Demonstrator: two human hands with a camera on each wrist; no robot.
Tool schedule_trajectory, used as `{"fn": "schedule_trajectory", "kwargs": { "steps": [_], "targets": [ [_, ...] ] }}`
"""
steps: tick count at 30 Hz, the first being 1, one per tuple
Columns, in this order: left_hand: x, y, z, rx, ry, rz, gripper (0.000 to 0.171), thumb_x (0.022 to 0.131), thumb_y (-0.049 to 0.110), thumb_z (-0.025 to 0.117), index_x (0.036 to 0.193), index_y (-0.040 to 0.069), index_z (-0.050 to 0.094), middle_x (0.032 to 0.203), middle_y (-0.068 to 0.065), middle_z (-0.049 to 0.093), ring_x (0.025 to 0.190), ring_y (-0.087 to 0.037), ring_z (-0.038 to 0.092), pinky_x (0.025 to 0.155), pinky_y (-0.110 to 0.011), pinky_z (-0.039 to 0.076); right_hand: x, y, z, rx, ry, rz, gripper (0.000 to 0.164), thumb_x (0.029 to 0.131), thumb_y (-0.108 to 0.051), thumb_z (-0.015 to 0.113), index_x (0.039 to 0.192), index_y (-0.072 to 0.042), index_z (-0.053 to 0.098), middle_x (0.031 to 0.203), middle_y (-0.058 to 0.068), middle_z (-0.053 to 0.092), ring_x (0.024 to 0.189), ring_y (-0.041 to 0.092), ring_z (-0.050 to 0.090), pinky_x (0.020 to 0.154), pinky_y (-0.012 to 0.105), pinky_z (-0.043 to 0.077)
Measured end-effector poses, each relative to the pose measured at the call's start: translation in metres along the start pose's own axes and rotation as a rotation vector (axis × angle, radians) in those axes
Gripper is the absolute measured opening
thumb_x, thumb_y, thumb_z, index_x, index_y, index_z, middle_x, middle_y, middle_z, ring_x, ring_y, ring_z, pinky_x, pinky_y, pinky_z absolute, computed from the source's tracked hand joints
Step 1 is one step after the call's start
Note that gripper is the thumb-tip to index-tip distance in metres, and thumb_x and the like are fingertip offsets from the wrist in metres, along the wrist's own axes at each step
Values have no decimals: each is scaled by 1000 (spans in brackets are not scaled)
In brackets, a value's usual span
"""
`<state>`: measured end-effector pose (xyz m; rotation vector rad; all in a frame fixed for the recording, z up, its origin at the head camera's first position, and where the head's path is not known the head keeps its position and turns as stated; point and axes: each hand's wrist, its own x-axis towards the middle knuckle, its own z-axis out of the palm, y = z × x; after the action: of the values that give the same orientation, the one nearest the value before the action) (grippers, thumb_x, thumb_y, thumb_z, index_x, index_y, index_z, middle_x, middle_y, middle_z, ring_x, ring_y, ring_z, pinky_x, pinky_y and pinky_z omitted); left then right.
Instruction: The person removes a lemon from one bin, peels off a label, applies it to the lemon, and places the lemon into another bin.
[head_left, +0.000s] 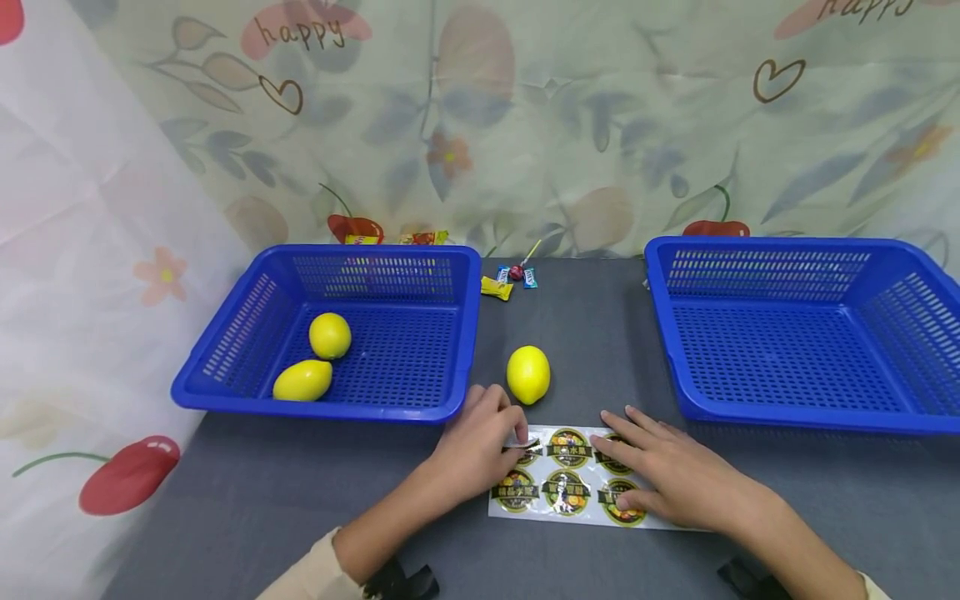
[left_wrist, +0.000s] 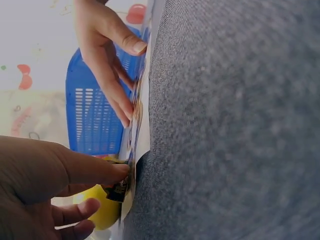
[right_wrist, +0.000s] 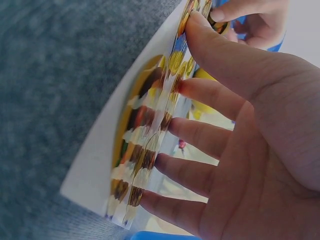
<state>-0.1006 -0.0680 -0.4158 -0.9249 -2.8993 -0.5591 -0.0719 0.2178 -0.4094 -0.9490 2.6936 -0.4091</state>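
A white sheet of round stickers [head_left: 592,512] lies flat on the grey table, its labels black and gold with a fruit picture. At its left end my left hand [head_left: 480,442] pinches a round sticker [left_wrist: 118,189] between thumb and finger; the sticker is bent up from the backing, which also curls there. My right hand [head_left: 675,475] rests on the right half of the sheet with fingers spread, fingertips and thumb pressing it down. Just behind the sheet, near my left fingers, stands a yellow lemon [head_left: 528,375].
At the left, a blue plastic basket [head_left: 461,367] holds two lemons [head_left: 302,381]. Another blue basket [head_left: 678,392] stands at the right. Between them at the back lie a lollipop [head_left: 517,272] and small wrapped candies [head_left: 497,288]. A printed curtain [head_left: 555,125] hangs behind.
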Motion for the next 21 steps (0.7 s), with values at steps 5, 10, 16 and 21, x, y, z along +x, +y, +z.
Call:
{"fn": "schedule_trajectory", "kwargs": {
  "steps": [5, 10, 16, 21],
  "targets": [
    [0, 3, -3, 0, -43, 23, 17, 83, 18, 82, 85, 21, 65, 84, 7, 49, 81, -15, 47, 73, -28, 40, 1, -1, -2, 1, -10, 11, 70, 89, -46, 73, 150, -21, 49, 158, 15, 36, 142, 47, 29, 104, 66, 35],
    [2, 4, -2, -119, -14, 26, 15, 92, 16, 74, 91, 16, 59, 77, 8, 50, 69, -10, 48, 62, -23, 41, 0, -1, -1, 0, 7, -2, 69, 89, -45, 73, 149, -20, 50, 157, 15, 37, 141, 48, 31, 104, 66, 36],
    [4, 7, -1, -332, 100, 6, 11, 97, 12, 67, 99, 14, 56, 88, 5, 58, 77, -9, 55, 69, -26, 49, 0, -1, -1, 10, 14, -15, 69, 89, -45, 74, 149, -19, 51, 156, 15, 38, 141, 48, 31, 103, 65, 37],
    [12, 6, 5, -498, 208, 10, 11, 98, 9, 64, 104, 10, 55, 94, -1, 63, 79, -11, 56, 70, -26, 50, 1, -2, -3, 25, 39, -31, 71, 88, -43, 76, 149, -17, 50, 154, 14, 42, 140, 45, 35, 103, 64, 38]
  ]
}}
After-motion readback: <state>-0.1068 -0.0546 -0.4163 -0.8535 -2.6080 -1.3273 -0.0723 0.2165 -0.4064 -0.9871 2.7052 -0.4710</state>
